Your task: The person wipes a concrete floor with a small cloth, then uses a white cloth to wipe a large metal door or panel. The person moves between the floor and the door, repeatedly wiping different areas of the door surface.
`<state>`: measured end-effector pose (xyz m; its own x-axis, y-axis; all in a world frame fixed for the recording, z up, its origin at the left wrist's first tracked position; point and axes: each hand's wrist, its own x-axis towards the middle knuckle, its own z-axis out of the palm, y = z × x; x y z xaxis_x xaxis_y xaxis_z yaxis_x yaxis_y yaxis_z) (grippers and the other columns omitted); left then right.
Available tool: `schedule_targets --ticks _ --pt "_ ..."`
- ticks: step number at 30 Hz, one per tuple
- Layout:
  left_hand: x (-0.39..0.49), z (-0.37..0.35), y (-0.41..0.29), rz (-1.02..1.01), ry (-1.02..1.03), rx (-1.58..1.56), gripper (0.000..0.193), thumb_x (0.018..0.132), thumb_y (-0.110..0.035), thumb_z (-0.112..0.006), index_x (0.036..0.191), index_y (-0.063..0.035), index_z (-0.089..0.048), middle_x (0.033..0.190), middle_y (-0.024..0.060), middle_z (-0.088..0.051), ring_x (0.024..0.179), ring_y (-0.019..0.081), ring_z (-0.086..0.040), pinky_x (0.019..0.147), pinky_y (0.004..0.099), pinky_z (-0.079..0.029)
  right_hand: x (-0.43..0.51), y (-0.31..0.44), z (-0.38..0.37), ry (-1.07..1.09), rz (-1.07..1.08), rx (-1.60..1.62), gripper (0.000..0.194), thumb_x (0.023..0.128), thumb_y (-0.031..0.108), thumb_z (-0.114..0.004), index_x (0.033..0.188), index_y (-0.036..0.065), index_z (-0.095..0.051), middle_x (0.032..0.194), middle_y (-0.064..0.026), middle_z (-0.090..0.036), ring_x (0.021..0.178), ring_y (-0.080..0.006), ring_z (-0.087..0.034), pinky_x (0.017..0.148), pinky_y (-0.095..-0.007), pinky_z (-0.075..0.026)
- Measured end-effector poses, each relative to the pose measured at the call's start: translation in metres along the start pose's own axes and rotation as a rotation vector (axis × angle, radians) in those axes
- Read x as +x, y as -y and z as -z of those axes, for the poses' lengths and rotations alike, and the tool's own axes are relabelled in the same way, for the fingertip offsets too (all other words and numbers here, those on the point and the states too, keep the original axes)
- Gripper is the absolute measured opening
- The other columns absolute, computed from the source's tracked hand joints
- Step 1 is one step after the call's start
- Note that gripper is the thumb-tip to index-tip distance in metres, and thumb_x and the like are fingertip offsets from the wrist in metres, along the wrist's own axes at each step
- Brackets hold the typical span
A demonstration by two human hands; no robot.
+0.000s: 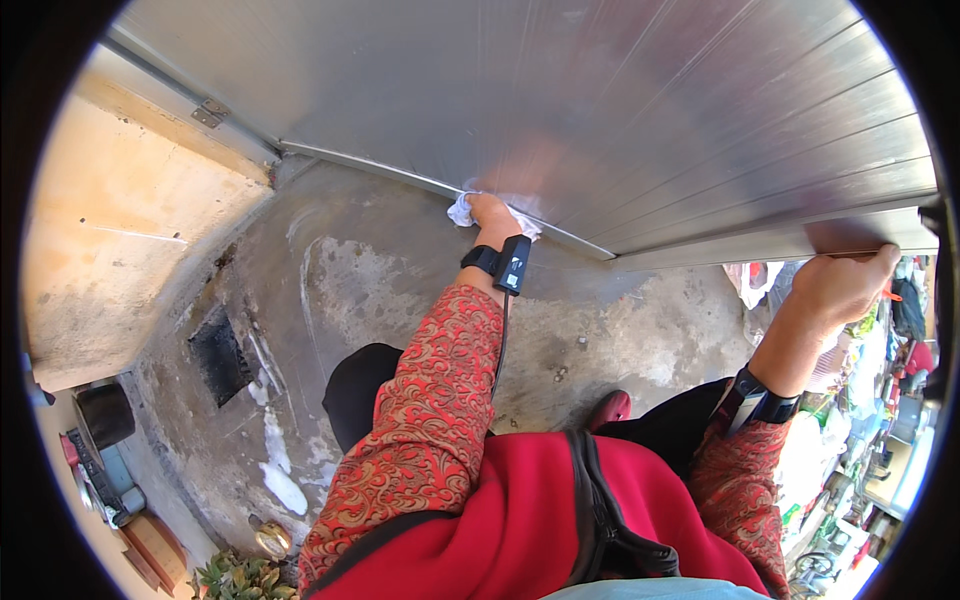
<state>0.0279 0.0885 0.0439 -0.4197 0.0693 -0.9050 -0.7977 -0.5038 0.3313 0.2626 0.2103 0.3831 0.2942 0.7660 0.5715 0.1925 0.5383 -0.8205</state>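
Note:
A large grey metal door point(420, 90) fills the upper part of the view, its bottom edge just above the concrete floor. My left hand point(491, 214) presses a white cloth point(459, 211) against this lower edge, near the middle of the door. Part of the cloth is hidden under the hand. At the right, my right hand point(847, 281) grips the door's side edge point(780, 238), fingers curled behind it. Both wrists wear black bands, and a small black device with a cable sits on the left one.
A yellowish wall point(142, 240) and a hinge point(211, 112) are at the left. Below them, a dark square drain opening point(220, 356) and white foam point(277, 457) mark the concrete floor. A leafy plant point(244, 576) stands lower left. Bags and clutter point(847, 420) crowd the right.

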Motion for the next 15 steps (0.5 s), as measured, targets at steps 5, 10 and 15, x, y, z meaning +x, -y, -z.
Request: schedule_targets --ticks 5,10,15 --pt "-0.04 -0.01 0.005 -0.005 0.289 -0.023 0.06 0.1 -0.045 -0.024 0.149 -0.011 -0.027 0.154 0.009 -0.03 0.139 0.0279 -0.032 0.113 0.0367 -0.025 0.005 0.006 -0.011 0.144 -0.105 0.208 0.048 0.101 0.036 -0.031 0.116 -0.004 -0.054 0.107 -0.014 -0.059 0.093 -0.0253 -0.058 0.083 -0.0364 -0.049" --pt "-0.129 -0.032 -0.001 -0.296 0.429 0.008 0.056 0.102 -0.038 -0.03 0.145 -0.0032 -0.025 0.15 0.0102 -0.03 0.135 0.0221 -0.032 0.113 0.0337 -0.022 0.012 -0.003 -0.028 0.168 -0.046 0.349 0.044 0.101 0.033 -0.032 0.117 -0.002 -0.054 0.105 -0.01 -0.059 0.092 -0.0203 -0.056 0.08 -0.0327 -0.047" --pt "-0.208 -0.033 0.008 -0.856 0.649 0.132 0.037 0.104 -0.039 -0.032 0.121 -0.0094 -0.044 0.112 0.0007 -0.044 0.107 0.0128 -0.041 0.1 0.0295 -0.032 0.013 -0.006 -0.03 0.114 -0.053 0.355 0.043 0.101 0.032 -0.033 0.116 -0.002 -0.054 0.106 -0.0096 -0.059 0.093 -0.0209 -0.056 0.081 -0.0328 -0.047"
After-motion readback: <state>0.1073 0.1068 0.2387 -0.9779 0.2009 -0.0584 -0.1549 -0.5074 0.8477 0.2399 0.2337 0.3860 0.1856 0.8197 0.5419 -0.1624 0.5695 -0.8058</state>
